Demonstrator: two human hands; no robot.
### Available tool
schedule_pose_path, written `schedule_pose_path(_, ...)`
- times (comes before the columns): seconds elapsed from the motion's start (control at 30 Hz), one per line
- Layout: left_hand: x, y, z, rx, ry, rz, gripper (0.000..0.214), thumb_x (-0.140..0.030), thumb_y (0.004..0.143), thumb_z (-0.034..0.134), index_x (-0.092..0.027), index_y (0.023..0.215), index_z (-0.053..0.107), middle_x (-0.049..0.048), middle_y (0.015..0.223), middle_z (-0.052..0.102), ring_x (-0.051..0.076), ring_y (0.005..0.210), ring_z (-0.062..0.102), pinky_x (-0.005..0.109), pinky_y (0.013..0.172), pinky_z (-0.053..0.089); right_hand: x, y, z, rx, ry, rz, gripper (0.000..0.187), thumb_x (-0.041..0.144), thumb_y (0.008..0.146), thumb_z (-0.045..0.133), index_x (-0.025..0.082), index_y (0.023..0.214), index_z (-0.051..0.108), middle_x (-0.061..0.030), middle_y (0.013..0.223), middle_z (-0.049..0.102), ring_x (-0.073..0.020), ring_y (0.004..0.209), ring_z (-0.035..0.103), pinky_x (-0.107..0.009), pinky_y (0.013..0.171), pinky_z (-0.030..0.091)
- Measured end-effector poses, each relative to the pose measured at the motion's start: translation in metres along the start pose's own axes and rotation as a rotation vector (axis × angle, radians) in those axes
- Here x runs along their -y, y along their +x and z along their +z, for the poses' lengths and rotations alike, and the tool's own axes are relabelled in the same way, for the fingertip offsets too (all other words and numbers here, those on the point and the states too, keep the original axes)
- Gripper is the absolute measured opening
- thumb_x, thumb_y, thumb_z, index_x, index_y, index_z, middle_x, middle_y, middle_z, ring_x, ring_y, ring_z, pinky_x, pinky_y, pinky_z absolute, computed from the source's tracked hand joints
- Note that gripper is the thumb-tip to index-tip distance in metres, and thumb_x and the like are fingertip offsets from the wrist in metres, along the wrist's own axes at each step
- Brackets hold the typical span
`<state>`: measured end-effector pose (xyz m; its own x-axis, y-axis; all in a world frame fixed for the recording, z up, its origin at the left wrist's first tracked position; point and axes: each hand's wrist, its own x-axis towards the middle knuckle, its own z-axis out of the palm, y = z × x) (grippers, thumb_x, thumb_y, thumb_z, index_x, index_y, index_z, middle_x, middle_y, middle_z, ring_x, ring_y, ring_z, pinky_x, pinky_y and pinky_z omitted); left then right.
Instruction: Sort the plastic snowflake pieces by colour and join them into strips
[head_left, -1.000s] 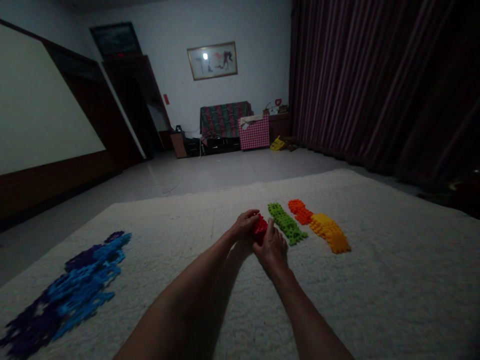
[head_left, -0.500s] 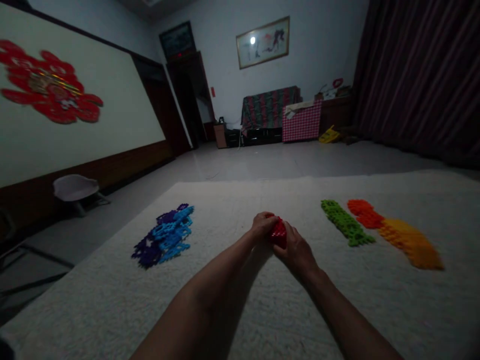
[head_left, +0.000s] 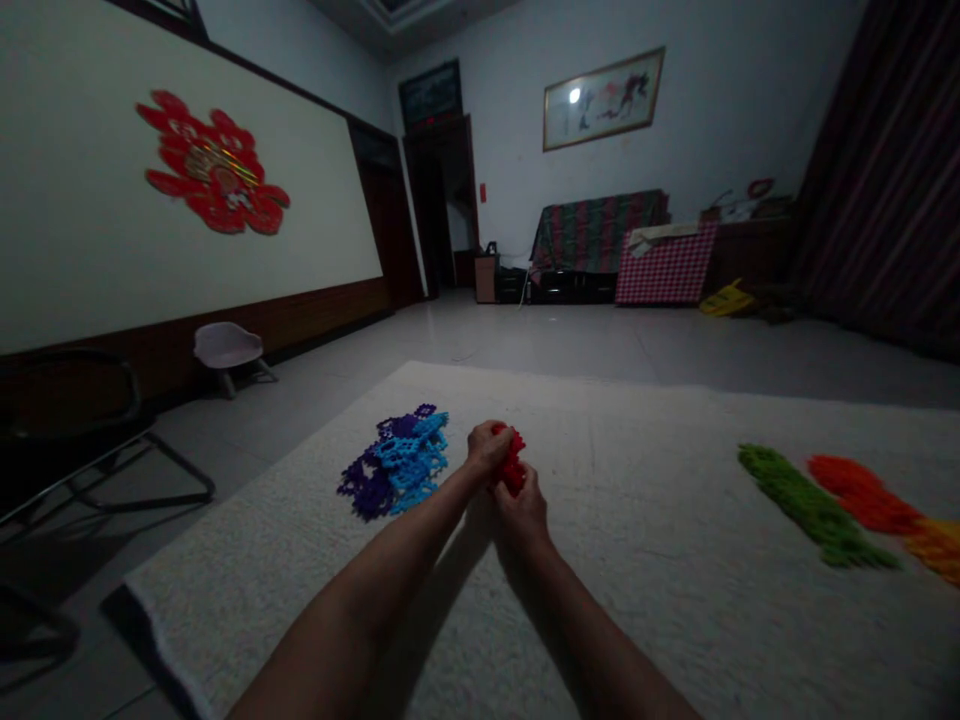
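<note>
Now in hands: I see my left hand (head_left: 489, 447) and right hand (head_left: 523, 510) pressed together, pinching the red pieces (head_left: 513, 468) just above the rug (head_left: 637, 600).
Laid out, I judge: green row (head_left: 814, 505), orange row (head_left: 862, 492), well right of the hands.
Left loose: blue-purple heap (head_left: 397, 465), near the left hand.

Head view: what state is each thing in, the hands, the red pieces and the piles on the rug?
Left hand, shut on the red pieces.
Right hand, shut on the red pieces.
Red pieces, clumped, held between both hands.
Blue and purple pile, loose heap on the rug.
Green strip, flat on the rug.
Orange strip, flat beside the green strip.
</note>
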<state>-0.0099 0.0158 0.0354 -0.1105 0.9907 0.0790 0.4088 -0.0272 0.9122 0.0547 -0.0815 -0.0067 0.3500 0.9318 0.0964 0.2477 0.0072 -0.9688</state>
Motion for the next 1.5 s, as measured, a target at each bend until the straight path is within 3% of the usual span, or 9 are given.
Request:
schedule_pose_path(0.2,0.005,0.039,-0.096,-0.176,0.375,0.124,0.029,-0.033,0.082,0.06,-0.018,0.102,0.075,0.0059,0.094,0.077,0.017,0.088,0.068,0.024,0.078,0.05,0.032,-0.006,0.087,0.064,0.164,0.088,0.029,0.033,0.076,0.059,0.018,0.099,0.063,-0.0045,0.088,0.074,-0.019,0.08,0.069,-0.027,0.073,0.053)
schedule_pose_path(0.4,0.014,0.069,-0.167,-0.247,0.705,0.076,0.034,-0.036,0.085,0.054,-0.02,0.106,0.076,0.0067,0.104,0.076,0.019,0.099,0.068,0.023,0.082,0.047,0.056,-0.011,0.132,0.11,0.149,0.101,0.028,0.032,0.08,0.057,0.018,0.104,0.063,-0.004,0.084,0.073,-0.0197,0.078,0.07,-0.028,0.072,0.053)
schedule_pose_path(0.6,0.029,0.077,-0.182,-0.167,0.798,0.022,0.04,-0.033,0.087,0.053,-0.02,0.122,0.069,0.0056,0.118,0.073,0.018,0.11,0.066,0.019,0.089,0.047,0.057,-0.015,0.148,0.131,0.003,-0.062,0.045,0.031,0.082,0.055,0.013,0.123,0.056,-0.0159,0.119,0.065,-0.0266,0.114,0.06,-0.037,0.099,0.046)
schedule_pose_path(0.73,0.038,0.075,-0.182,-0.107,0.813,0.021,0.039,-0.028,0.086,0.056,-0.02,0.121,0.07,0.0063,0.116,0.073,0.019,0.112,0.066,0.021,0.093,0.047,0.048,-0.022,0.147,0.221,-0.091,-0.281,0.047,0.025,0.081,0.052,0.014,0.127,0.053,-0.0157,0.123,0.063,-0.0278,0.116,0.058,-0.042,0.101,0.044)
schedule_pose_path(0.83,0.04,0.071,-0.18,-0.1,0.836,0.019,0.037,-0.023,0.083,0.057,-0.019,0.116,0.072,0.0076,0.117,0.073,0.022,0.114,0.065,0.024,0.095,0.047,0.044,-0.025,0.135,0.288,-0.15,-0.316,0.044,0.024,0.084,0.05,0.018,0.127,0.055,-0.0123,0.12,0.066,-0.0259,0.11,0.061,-0.04,0.097,0.047)
schedule_pose_path(0.97,0.032,0.062,-0.168,-0.14,0.843,0.068,0.04,-0.022,0.083,0.056,-0.019,0.12,0.07,0.0092,0.12,0.072,0.023,0.113,0.065,0.028,0.096,0.048,0.035,-0.016,0.096,0.251,-0.173,-0.358,0.036,0.025,0.088,0.047,0.019,0.121,0.06,-0.0105,0.118,0.068,-0.0232,0.108,0.064,-0.038,0.096,0.048)
schedule_pose_path(1.1,0.02,0.05,-0.132,-0.14,0.781,0.242,0.038,-0.02,0.085,0.052,-0.015,0.118,0.07,0.0116,0.122,0.07,0.023,0.113,0.064,0.031,0.1,0.048,0.01,0.007,0.02,0.063,-0.278,-0.444,0.032,0.021,0.087,0.049,0.019,0.115,0.065,-0.0099,0.116,0.07,-0.0219,0.108,0.064,-0.037,0.099,0.048)
schedule_pose_path(1.37,0.004,0.01,0.007,0.111,0.613,0.493,0.036,-0.019,0.084,0.049,-0.015,0.111,0.072,0.009,0.119,0.071,0.022,0.109,0.067,0.031,0.101,0.048,-0.055,0.032,-0.188,-0.382,-0.659,-0.417,0.037,0.014,0.082,0.047,0.014,0.115,0.063,-0.0142,0.119,0.067,-0.0244,0.112,0.059,-0.04,0.101,0.044)
schedule_pose_path(1.5,-0.015,-0.016,0.062,0.239,0.634,0.54,0.033,-0.017,0.084,0.051,-0.02,0.109,0.072,0.0064,0.117,0.072,0.02,0.109,0.066,0.031,0.102,0.048,-0.077,0.029,-0.267,-0.605,-0.83,-0.338,0.043,0.018,0.082,0.049,0.011,0.124,0.057,-0.0168,0.129,0.059,-0.0262,0.122,0.051,-0.042,0.104,0.039)
